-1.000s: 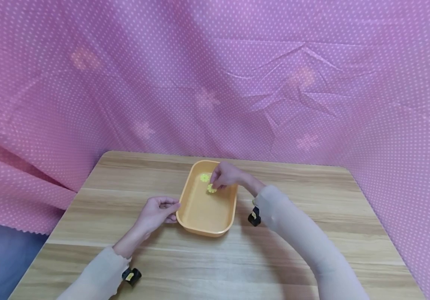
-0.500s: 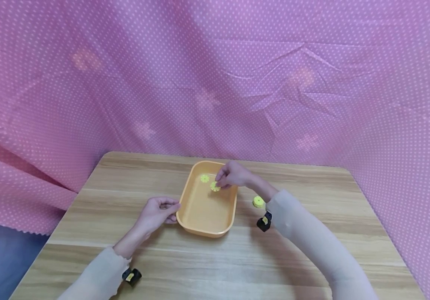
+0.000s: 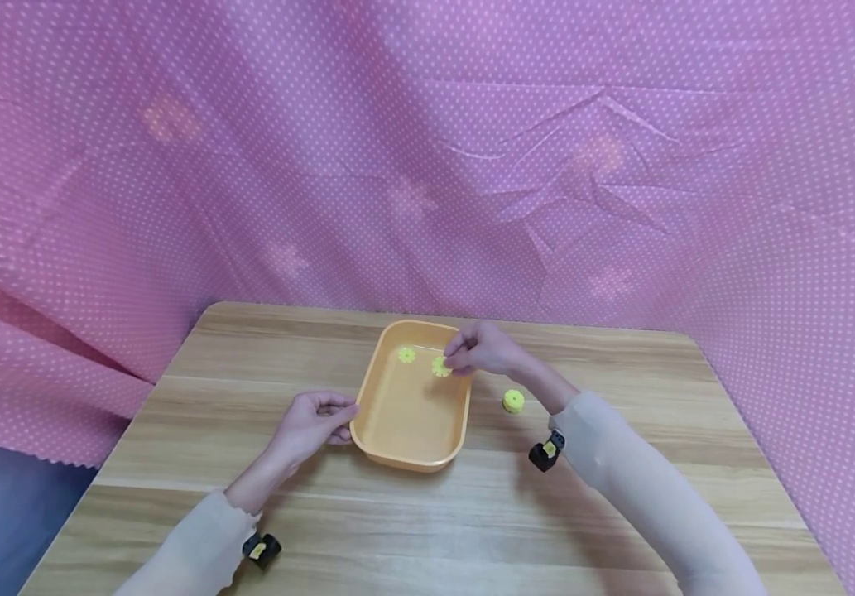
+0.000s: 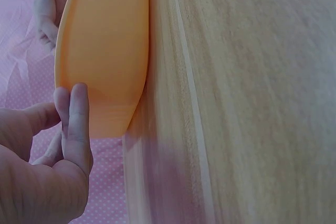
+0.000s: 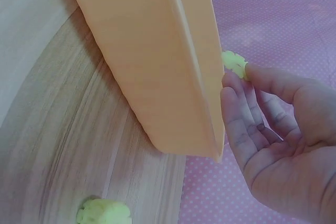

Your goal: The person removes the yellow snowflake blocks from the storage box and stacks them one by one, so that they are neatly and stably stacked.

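Note:
An orange rectangular tray stands on the table. My left hand pinches its near left rim, and in the left wrist view the fingertips lie against the outer wall. Over the tray's far right part, my right hand pinches a yellow flower-shaped disc between thumb and fingers. The right wrist view shows this disc just above the rim. A second flower-shaped disc lies inside the tray at the far left.
To the right of the tray, a short stack of yellow flower-shaped discs sits on the wooden table, below the right forearm. A pink dotted cloth hangs behind the table and along its sides.
My right hand has moved to the right with the disc, away from the disc lying in the tray. The stack on the table has come into view. The left hand stays put.

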Demonstrator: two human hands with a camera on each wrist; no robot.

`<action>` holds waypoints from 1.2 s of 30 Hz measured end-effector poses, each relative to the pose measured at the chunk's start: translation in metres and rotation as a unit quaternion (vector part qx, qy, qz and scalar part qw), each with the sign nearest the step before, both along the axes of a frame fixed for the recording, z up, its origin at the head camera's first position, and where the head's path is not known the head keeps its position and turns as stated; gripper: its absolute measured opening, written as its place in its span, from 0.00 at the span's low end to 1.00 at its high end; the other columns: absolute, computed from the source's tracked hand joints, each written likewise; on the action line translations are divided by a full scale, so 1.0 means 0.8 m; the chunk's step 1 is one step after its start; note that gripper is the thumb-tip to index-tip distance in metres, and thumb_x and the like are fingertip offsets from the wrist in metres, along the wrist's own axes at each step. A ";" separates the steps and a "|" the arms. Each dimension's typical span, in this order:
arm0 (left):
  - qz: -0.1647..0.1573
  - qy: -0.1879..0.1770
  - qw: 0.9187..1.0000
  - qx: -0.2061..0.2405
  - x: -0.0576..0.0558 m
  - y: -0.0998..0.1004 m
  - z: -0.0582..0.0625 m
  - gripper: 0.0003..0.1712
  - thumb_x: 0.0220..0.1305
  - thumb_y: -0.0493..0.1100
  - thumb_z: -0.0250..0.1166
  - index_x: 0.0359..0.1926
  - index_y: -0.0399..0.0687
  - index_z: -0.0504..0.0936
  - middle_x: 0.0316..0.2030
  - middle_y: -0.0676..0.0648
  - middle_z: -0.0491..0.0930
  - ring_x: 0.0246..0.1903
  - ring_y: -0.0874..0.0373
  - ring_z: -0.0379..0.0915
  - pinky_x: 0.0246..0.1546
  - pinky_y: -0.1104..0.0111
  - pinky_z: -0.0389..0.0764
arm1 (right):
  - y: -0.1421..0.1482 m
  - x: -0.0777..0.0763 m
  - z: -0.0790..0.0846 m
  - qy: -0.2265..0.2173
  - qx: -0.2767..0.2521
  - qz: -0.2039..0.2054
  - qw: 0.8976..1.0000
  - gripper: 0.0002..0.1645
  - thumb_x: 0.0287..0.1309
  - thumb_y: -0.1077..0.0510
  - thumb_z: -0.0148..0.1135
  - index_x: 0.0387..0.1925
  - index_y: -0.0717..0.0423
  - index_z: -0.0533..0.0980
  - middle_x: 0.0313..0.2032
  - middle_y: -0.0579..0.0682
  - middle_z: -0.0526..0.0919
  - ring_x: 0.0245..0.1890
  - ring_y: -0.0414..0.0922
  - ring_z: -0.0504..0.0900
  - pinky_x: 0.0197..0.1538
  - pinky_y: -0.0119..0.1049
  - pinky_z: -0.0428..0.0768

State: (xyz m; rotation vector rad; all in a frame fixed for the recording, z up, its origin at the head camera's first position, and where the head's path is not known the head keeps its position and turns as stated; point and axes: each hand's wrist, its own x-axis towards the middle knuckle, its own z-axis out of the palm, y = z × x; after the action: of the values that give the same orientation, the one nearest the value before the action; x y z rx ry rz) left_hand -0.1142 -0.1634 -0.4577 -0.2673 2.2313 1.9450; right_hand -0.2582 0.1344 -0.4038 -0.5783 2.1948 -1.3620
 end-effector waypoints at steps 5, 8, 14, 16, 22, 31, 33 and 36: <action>-0.002 0.000 1.000 -0.002 -0.001 -0.001 0.000 0.17 0.74 0.35 0.65 0.55 0.22 0.80 0.34 0.45 0.87 0.26 0.64 0.83 0.32 0.74 0.92 | 0.011 0.005 0.004 -0.009 -0.022 -0.013 1.000 0.10 0.63 0.69 0.70 0.44 0.72 0.81 0.33 0.53 0.90 0.32 0.42 0.90 0.46 0.41 0.95; -0.002 0.001 1.000 -0.003 -0.001 -0.001 0.000 0.17 0.74 0.35 0.65 0.55 0.22 0.80 0.35 0.45 0.87 0.26 0.64 0.82 0.32 0.74 0.92 | 0.018 0.008 0.005 -0.020 -0.032 -0.025 0.999 0.11 0.63 0.69 0.70 0.45 0.72 0.81 0.32 0.50 0.89 0.32 0.43 0.90 0.50 0.47 0.94; -0.001 0.000 1.000 -0.002 0.000 -0.001 0.000 0.18 0.74 0.35 0.65 0.56 0.22 0.80 0.36 0.44 0.88 0.26 0.64 0.83 0.33 0.74 0.92 | 0.034 0.014 0.004 -0.045 -0.049 -0.043 0.997 0.12 0.63 0.67 0.70 0.46 0.71 0.80 0.32 0.47 0.88 0.32 0.42 0.90 0.46 0.39 0.95; -0.001 0.000 1.000 -0.003 0.000 0.000 0.000 0.18 0.74 0.35 0.65 0.56 0.22 0.80 0.37 0.43 0.88 0.26 0.64 0.83 0.33 0.73 0.92 | 0.040 0.016 0.004 -0.046 -0.050 -0.045 0.997 0.13 0.64 0.67 0.70 0.47 0.72 0.80 0.32 0.48 0.88 0.32 0.42 0.90 0.43 0.36 0.95; 0.000 0.001 1.000 -0.004 0.001 0.000 0.000 0.18 0.74 0.35 0.65 0.56 0.22 0.80 0.41 0.36 0.88 0.26 0.63 0.83 0.33 0.74 0.92 | 0.064 0.022 -0.001 -0.040 -0.042 -0.056 0.997 0.16 0.65 0.65 0.70 0.49 0.72 0.81 0.34 0.49 0.89 0.36 0.45 0.91 0.49 0.43 0.95; -0.001 0.003 1.000 0.006 0.004 0.001 -0.001 0.19 0.74 0.35 0.65 0.57 0.21 0.80 0.42 0.36 0.88 0.26 0.64 0.84 0.33 0.74 0.92 | 0.100 0.029 -0.012 -0.055 -0.038 -0.089 0.994 0.19 0.66 0.65 0.70 0.53 0.74 0.79 0.35 0.48 0.89 0.38 0.46 0.92 0.55 0.49 0.93; -0.001 0.003 1.000 0.008 0.004 0.001 -0.001 0.19 0.74 0.35 0.65 0.57 0.21 0.80 0.42 0.35 0.88 0.26 0.64 0.84 0.33 0.73 0.92 | 0.106 0.030 -0.014 -0.057 -0.040 -0.093 0.993 0.19 0.66 0.65 0.69 0.53 0.76 0.78 0.35 0.48 0.90 0.37 0.44 0.92 0.53 0.46 0.93; 0.000 0.003 1.000 0.008 0.004 0.001 -0.002 0.19 0.74 0.35 0.65 0.57 0.22 0.80 0.41 0.37 0.88 0.26 0.63 0.84 0.34 0.73 0.93 | 0.115 0.031 -0.021 -0.057 -0.047 -0.102 0.992 0.19 0.66 0.66 0.68 0.53 0.77 0.78 0.34 0.47 0.90 0.35 0.41 0.91 0.50 0.41 0.94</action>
State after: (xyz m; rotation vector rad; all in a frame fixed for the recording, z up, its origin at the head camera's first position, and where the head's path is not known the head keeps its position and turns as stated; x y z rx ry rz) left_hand -0.1114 -0.1628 -0.4589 -0.2597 2.2184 1.9636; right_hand -0.2335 0.2264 -0.4205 -0.3058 2.1522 -1.5704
